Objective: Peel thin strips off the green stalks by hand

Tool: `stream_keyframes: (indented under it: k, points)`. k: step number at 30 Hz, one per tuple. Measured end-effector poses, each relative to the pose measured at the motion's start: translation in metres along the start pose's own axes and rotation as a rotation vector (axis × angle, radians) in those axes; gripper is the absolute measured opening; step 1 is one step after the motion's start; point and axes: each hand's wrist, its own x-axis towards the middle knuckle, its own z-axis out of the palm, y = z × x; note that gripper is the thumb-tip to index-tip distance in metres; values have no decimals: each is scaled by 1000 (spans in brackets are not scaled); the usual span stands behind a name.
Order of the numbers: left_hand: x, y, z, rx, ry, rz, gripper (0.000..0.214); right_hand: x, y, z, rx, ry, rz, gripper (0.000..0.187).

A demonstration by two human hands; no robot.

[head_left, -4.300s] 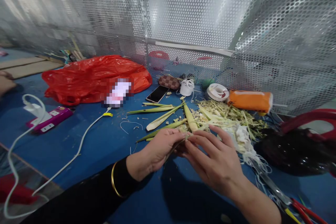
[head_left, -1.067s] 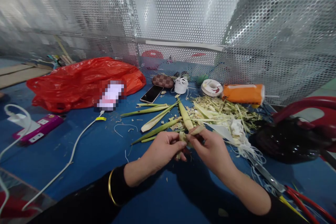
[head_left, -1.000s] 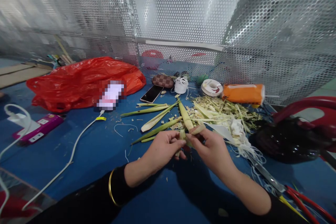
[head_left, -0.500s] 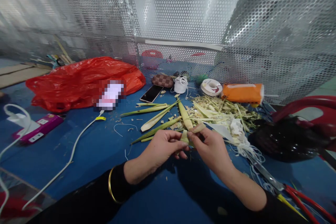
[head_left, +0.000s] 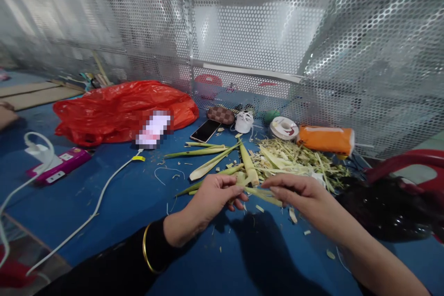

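My left hand [head_left: 218,194] is closed, its thumb and index finger pinching a pale green husk strip [head_left: 244,181]. Just to the right is my right hand [head_left: 300,194], its fingertips drawn together; whether something thin is between them I cannot make out. A second flat pale strip [head_left: 265,195] runs from near the left fingers to below the right fingertips. Directly beyond the hands lies a pointed green shoot [head_left: 247,159] with a pale base. More long green leaf pieces [head_left: 208,165] lie to its left, partly behind my left hand.
Shredded plant scraps [head_left: 298,157] are heaped at right, near a ribbon spool [head_left: 284,128] and an orange packet [head_left: 326,139]. A black plastic bag [head_left: 385,212] lies far right. Leftward are phones [head_left: 206,130], a red bag [head_left: 121,106], a cable and a purple power strip [head_left: 62,165]. Perforated metal stands behind.
My right hand has moved right, away from my left hand, and now covers the white thread and scissors area. My left hand stays nearly in place with its strip. The view has tilted up.
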Motion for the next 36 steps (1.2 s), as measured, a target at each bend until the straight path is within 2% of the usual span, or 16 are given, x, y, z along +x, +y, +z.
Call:
stream_keyframes:
  k: [7,9,12,15,19,21,27,32,36]
  points:
    - [-1,1,0,-55,-77,-54,15,2,6,4,636,-39,213,18]
    - [-2,1,0,-61,-80,-61,15,2,5,4,746,-54,221,23]
    - [-2,1,0,-65,-80,-55,14,0,4,5,801,-101,145,37]
    - [-1,1,-2,-53,-101,-41,12,-2,5,11,745,-112,111,44]
    - [-2,0,-1,-24,-127,-35,15,0,9,27,522,116,41,13]
    - [-3,0,0,-14,-133,-41,16,2,10,33,486,173,-21,11]
    - [-3,1,2,-11,-96,-60,9,3,7,38,551,212,34,18]
    - [0,-5,1,-32,-55,-53,10,4,6,31,223,139,36,25]
    - [0,-5,2,-15,-27,-43,11,5,7,26,108,64,53,25]
